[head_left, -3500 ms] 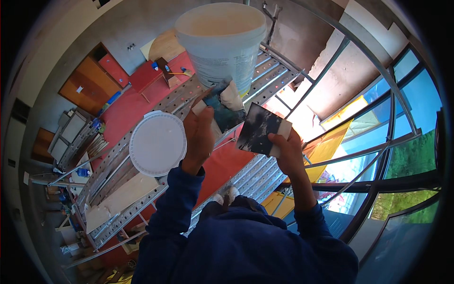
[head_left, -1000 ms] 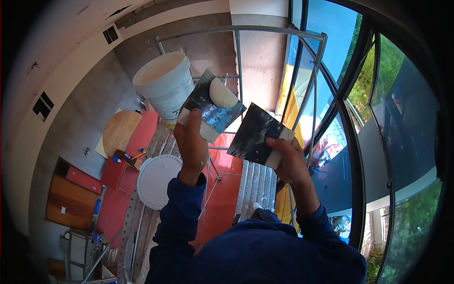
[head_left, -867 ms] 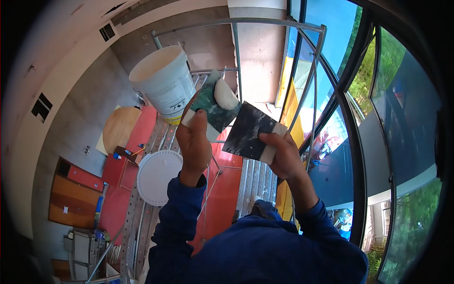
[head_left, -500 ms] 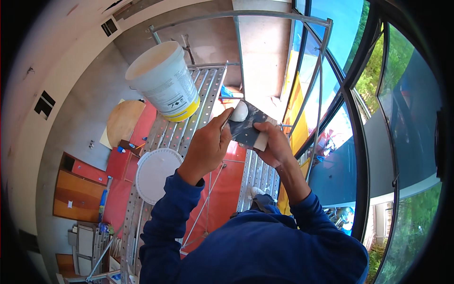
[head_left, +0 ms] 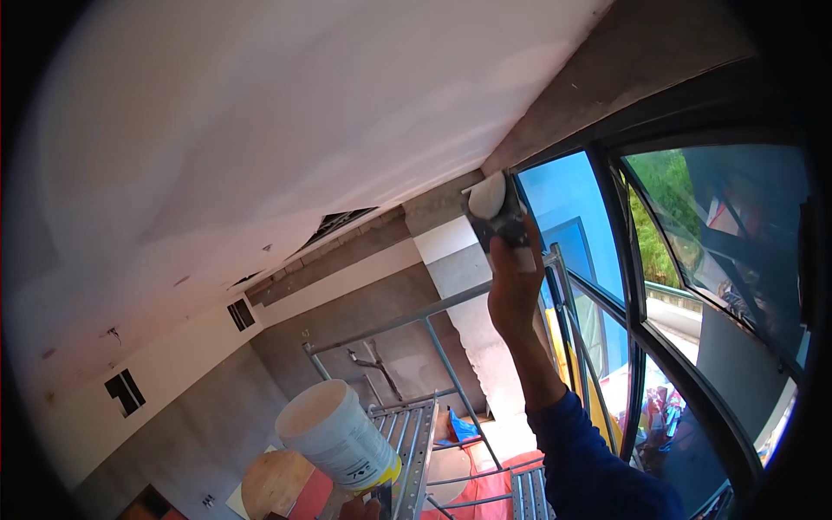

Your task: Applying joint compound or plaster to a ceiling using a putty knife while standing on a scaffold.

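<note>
My right hand (head_left: 515,286) is raised toward the ceiling edge, closed on a flat, dark putty scraper (head_left: 505,227) with a pale grip. A rounded lump of white filler (head_left: 488,198) sits on the scraper's upper part. Its top edge appears close to the corner of ceiling, wall and window frame; whether it touches cannot be made out. My left hand (head_left: 354,510) shows only partly at the lower edge, in front of the bucket's base. Its fingers are closed on a dark, flat scraper (head_left: 379,500), mostly cut off by the frame.
A white bucket (head_left: 338,433) with a yellow base band stands on the perforated metal scaffold deck (head_left: 418,459). Scaffold rails (head_left: 399,316) cross ahead of me. Dark-framed windows (head_left: 607,234) line the right side. Overhead spreads a patchy white ceiling (head_left: 312,113) with rough openings.
My view has tilted up to the ceiling. The right hand has risen with the loaded scraper, while my left has parted from it and dropped low. The bucket lid has left view.
</note>
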Motion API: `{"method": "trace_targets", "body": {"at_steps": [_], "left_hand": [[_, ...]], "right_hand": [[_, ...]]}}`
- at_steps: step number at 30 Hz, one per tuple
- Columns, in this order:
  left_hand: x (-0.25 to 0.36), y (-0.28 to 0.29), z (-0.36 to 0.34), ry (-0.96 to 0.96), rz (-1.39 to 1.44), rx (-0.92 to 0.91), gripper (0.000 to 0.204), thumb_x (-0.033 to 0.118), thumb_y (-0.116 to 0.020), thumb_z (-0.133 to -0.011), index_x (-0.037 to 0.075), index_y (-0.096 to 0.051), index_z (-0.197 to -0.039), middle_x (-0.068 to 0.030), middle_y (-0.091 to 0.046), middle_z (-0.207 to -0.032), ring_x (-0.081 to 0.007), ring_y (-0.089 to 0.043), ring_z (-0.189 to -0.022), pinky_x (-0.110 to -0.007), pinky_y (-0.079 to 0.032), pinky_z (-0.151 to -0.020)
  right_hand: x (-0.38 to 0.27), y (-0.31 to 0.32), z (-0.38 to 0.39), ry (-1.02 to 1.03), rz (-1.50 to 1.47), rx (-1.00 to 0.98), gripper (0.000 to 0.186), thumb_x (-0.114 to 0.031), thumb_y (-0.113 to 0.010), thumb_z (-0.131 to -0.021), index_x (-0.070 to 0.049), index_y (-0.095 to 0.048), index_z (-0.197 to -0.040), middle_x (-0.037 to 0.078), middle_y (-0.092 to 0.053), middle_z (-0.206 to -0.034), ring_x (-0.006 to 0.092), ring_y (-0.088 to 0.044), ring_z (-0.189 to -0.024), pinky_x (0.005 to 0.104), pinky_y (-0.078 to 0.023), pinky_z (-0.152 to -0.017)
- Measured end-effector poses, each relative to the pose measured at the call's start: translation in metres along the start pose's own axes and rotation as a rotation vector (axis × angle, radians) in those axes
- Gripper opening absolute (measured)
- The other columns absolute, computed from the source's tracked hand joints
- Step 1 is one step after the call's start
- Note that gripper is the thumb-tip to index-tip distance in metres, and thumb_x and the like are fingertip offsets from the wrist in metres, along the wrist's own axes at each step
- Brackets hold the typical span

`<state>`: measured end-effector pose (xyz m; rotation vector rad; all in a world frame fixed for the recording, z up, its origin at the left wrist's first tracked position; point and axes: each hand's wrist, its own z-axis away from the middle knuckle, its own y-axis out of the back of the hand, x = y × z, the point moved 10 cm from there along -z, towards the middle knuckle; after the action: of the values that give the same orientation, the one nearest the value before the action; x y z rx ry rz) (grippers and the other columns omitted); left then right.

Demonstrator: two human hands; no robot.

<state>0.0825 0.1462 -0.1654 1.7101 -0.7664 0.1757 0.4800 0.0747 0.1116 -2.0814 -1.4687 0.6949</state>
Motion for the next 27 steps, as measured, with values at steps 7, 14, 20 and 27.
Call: {"method": "trace_targets", "body": {"at_steps": [7, 14, 20, 27], "left_hand": [[-0.044, -0.001, -0.036, -0.083, -0.019, 0.13, 0.017, 0.013, -0.046, -0.087, 0.0, -0.055, -0.093, -0.0218, -0.059, -0.088, -0.0372, -0.055, -0.079, -0.047, -0.044, -0.071], [-0.051, 0.017, -0.023, 0.011, -0.008, 0.18, 0.021, 0.016, -0.046, -0.088, 0.002, -0.053, -0.101, -0.0232, -0.057, -0.096, -0.0378, -0.053, -0.087, -0.047, -0.041, -0.078], [-0.061, 0.029, -0.02, 0.024, 0.013, 0.222, 0.025, 0.019, -0.046, -0.089, 0.002, -0.052, -0.107, -0.0244, -0.055, -0.103, -0.0383, -0.052, -0.095, -0.047, -0.04, -0.083], [-0.083, 0.04, -0.013, 0.047, 0.059, 0.261, 0.031, 0.022, -0.047, -0.09, 0.003, -0.05, -0.115, -0.0257, -0.054, -0.111, -0.0388, -0.05, -0.104, -0.047, -0.037, -0.089]], "right_hand": [[-0.077, -0.065, -0.134, 0.623, 0.006, 0.07, 0.044, 0.004, -0.041, -0.085, -0.004, -0.043, -0.129, 0.015, -0.05, -0.121, 0.0252, -0.053, -0.109, 0.0337, -0.042, -0.09], [-0.137, -0.075, -0.166, 0.917, 0.081, 0.305, 0.043, 0.003, -0.047, -0.082, -0.004, -0.048, -0.124, 0.014, -0.05, -0.124, 0.0282, -0.052, -0.109, 0.0382, -0.043, -0.089], [-0.161, -0.077, -0.177, 0.917, 0.131, 0.405, 0.048, 0.016, -0.04, -0.074, 0.006, -0.045, -0.121, 0.023, -0.05, -0.116, 0.0405, -0.048, -0.108, 0.0394, -0.041, -0.091], [-0.162, -0.105, -0.184, 0.873, 0.128, 0.529, 0.05, 0.015, -0.046, -0.071, 0.007, -0.045, -0.121, 0.023, -0.049, -0.118, 0.0405, -0.047, -0.111, 0.0406, -0.04, -0.094]]}}
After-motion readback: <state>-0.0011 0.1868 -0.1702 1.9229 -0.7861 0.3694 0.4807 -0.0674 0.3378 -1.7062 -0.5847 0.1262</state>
